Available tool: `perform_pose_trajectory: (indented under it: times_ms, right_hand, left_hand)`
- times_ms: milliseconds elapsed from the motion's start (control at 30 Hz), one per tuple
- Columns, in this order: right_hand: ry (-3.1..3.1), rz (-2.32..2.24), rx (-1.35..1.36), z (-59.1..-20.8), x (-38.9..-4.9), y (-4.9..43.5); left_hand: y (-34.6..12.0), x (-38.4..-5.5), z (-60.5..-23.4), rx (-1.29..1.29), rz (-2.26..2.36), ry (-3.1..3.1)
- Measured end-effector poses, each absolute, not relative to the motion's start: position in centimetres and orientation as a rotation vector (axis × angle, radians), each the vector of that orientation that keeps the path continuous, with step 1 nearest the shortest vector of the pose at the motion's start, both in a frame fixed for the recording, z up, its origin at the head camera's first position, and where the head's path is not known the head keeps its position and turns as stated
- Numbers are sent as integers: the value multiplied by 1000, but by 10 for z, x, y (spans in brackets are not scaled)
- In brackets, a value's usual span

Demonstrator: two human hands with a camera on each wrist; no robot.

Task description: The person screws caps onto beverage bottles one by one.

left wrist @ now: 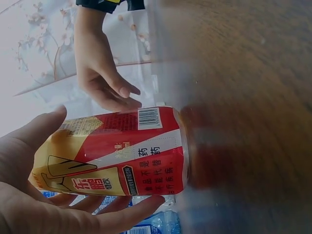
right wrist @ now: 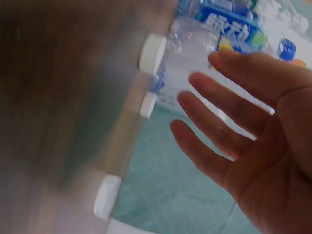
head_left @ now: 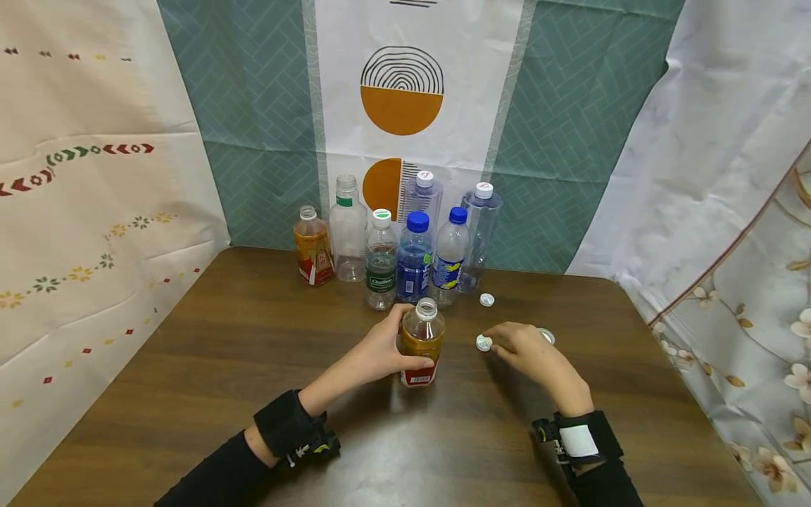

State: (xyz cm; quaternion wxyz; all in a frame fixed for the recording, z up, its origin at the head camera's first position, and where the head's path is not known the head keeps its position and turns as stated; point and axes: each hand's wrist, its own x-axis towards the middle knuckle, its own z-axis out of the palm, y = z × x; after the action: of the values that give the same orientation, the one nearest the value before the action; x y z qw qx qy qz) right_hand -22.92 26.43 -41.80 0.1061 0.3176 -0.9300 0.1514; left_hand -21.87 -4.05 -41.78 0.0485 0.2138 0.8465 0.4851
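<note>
My left hand (head_left: 383, 345) grips a clear bottle (head_left: 423, 336) with a yellow and red label, its neck uncapped and upright at mid-table. In the left wrist view, thumb and fingers curl round the upper part of this bottle (left wrist: 122, 156), and its base is right at the tabletop. To its right, my right hand (head_left: 529, 352) hovers low beside a white cap (head_left: 483, 343). The right wrist view has that hand (right wrist: 263, 170) with fingers spread and nothing held, a gap separating them from the nearest white cap (right wrist: 153, 53).
Behind stands a group of bottles: another yellow and red one (head_left: 313, 246), a tall uncapped one (head_left: 348, 232), a green-labelled one (head_left: 381, 260), blue-capped ones (head_left: 415, 260) and tall white-capped ones (head_left: 484, 218). More white caps lie near the bottles (head_left: 486, 299) and behind my right hand (head_left: 546, 336).
</note>
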Motion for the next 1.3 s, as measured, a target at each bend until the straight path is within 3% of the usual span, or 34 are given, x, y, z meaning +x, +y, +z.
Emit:
perform_pose_trajectory:
  times_ms: [600,1300]
  right_hand:
    - [-2848,408,946,-438,-250,241]
    - [-3007,389,861,-434,-245,241]
  left_hand:
    - [-39,-220,-418,627,1479,2577]
    - [-41,-219,-417,670,1486,2569]
